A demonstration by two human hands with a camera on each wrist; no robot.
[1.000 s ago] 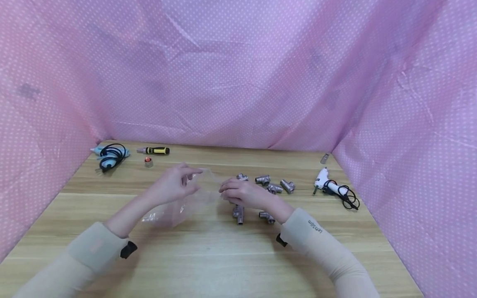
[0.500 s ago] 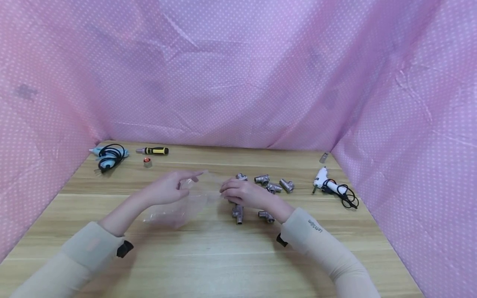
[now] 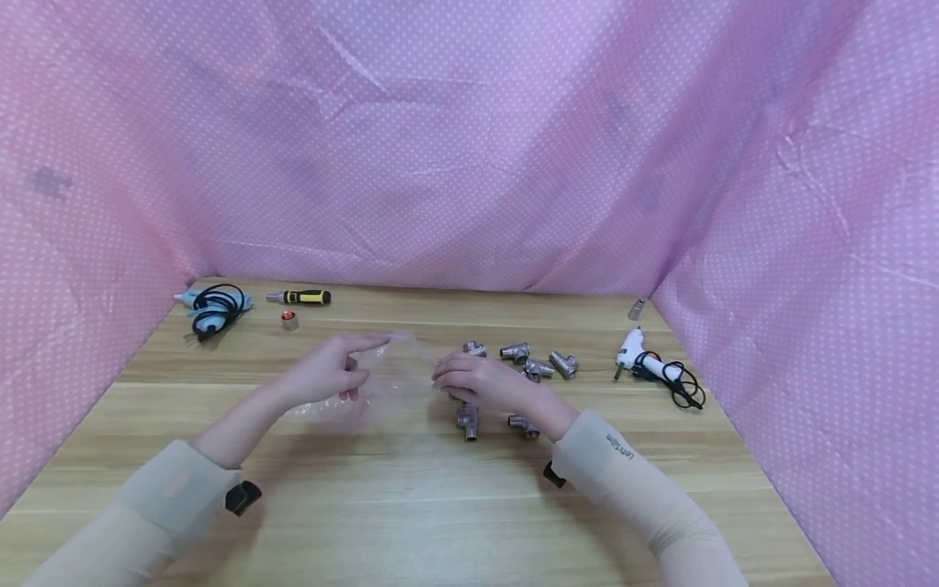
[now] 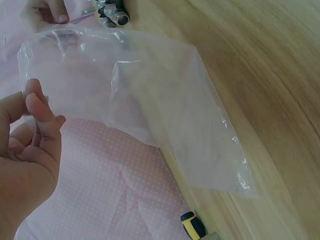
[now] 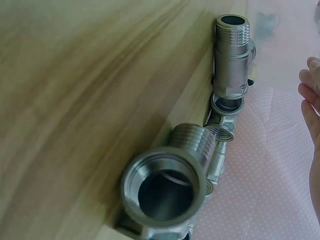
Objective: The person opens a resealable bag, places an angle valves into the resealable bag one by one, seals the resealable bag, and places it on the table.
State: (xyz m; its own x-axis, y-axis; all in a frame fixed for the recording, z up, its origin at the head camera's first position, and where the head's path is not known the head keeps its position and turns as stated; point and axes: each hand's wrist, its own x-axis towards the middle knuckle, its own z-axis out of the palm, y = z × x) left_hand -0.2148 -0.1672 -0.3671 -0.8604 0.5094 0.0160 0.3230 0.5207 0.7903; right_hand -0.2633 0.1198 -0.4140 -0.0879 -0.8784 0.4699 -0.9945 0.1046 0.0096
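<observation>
A clear plastic bag (image 3: 396,375) is stretched out over the table between both hands. My left hand (image 3: 323,377) is at its upper edge, index finger straight along the film and thumb apart below it; the remaining fingers fold inward. The bag's far end (image 4: 215,160) hangs off in the left wrist view. With curled fingers, my right hand (image 3: 480,381) pinches the bag's right side. Several metal tee pipe fittings (image 3: 467,421) lie around and under that hand, which covers some of them. A threaded fitting (image 5: 165,185) looms large in the right wrist view.
At the back left are a blue glue gun (image 3: 213,311) with black cord, a yellow-black screwdriver (image 3: 299,297) and a small metal ring with red inside (image 3: 289,320). A white glue gun (image 3: 649,359) and a small metal piece (image 3: 637,309) lie on the right.
My left hand has drawn back slightly to the left, its index finger straightening and the others folding in. The bag film has shifted and spread with it. My right hand stays put.
</observation>
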